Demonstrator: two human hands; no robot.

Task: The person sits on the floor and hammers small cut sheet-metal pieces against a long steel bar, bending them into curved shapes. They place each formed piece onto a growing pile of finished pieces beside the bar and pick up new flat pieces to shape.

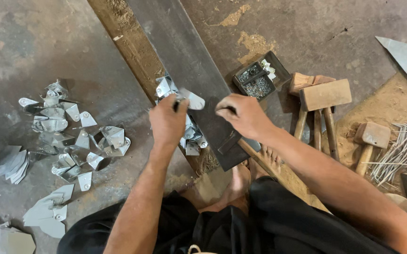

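We see a small sheet-metal tab (pixel 191 99), rounded at one end, pinched in the grip of the left hand (pixel 167 120), its free end lying on the long dark steel bar (pixel 184 61) that runs slantwise under both hands. Just right of that grip, the right hand (pixel 243 114) rests on the same bar with its fingers curled in; something dark seems to sit in its grip, but we cannot tell what. Directly beneath the left grip, against the bar's edge, lies a small heap of similar metal tabs (pixel 191 136).

Beyond the right grip stands a small dark open tray (pixel 279 66), holding tiny rivets (pixel 258 87) in its compartment and a few pale pieces at one corner. Farther right of it lie wooden mallets (pixel 323 101) and, past them, a bundle of thin metal rods (pixel 396 153). Well left of the left grip, a larger scatter of folded tabs (pixel 71 136) and stacks of flat cut blanks (pixel 48 211) sit on the floor (pixel 24 37).
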